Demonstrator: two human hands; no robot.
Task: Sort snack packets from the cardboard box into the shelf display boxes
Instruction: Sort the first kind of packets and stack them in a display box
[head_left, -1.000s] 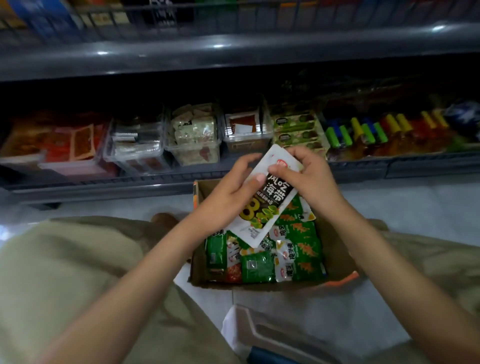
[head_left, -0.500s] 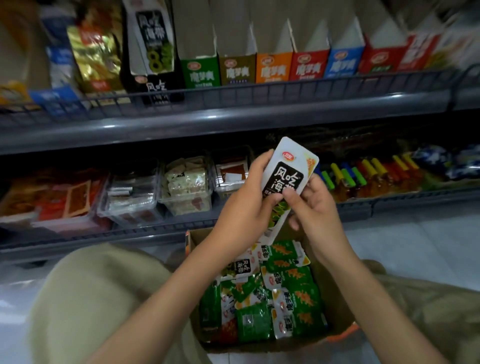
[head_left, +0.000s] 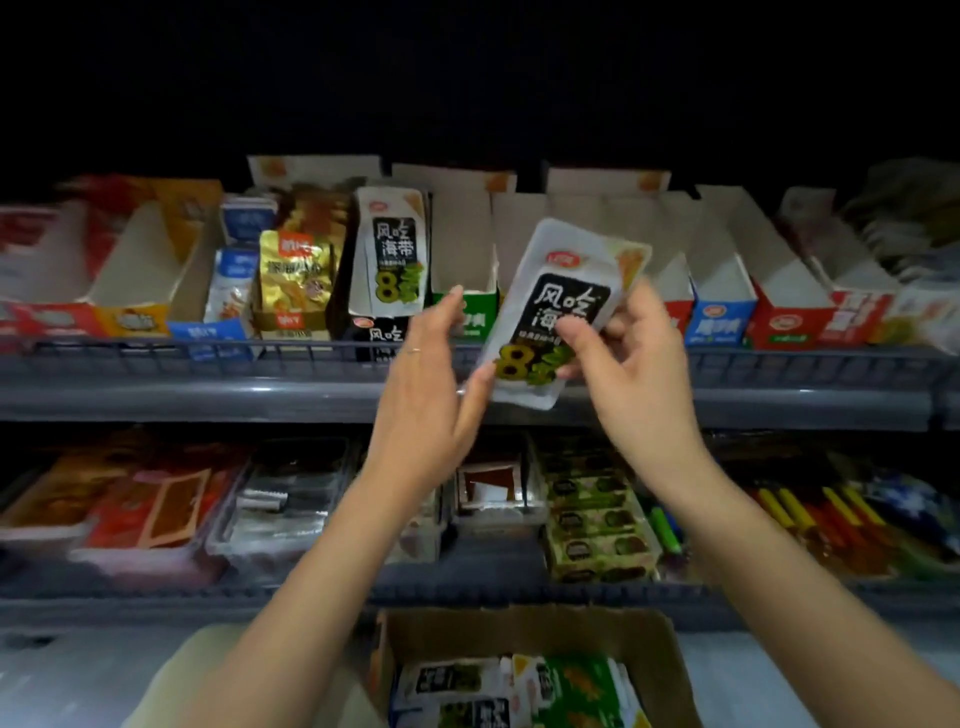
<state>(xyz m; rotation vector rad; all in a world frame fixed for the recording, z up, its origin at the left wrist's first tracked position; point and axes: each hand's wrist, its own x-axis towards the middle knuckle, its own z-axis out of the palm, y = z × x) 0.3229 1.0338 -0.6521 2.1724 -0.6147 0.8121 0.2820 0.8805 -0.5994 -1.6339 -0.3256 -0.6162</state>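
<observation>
Many snack packets are seen in the cardboard box, so most of the sorting is thought to be left. One white packet is held up in front of the top shelf, near the black display box, where a matching packet is already stood. It is pinched by the right hand. The left hand is held flat, fingers straight, at its lower corner. It is seen to be flat, shiny and tilted, with a big yellow 8.
</observation>
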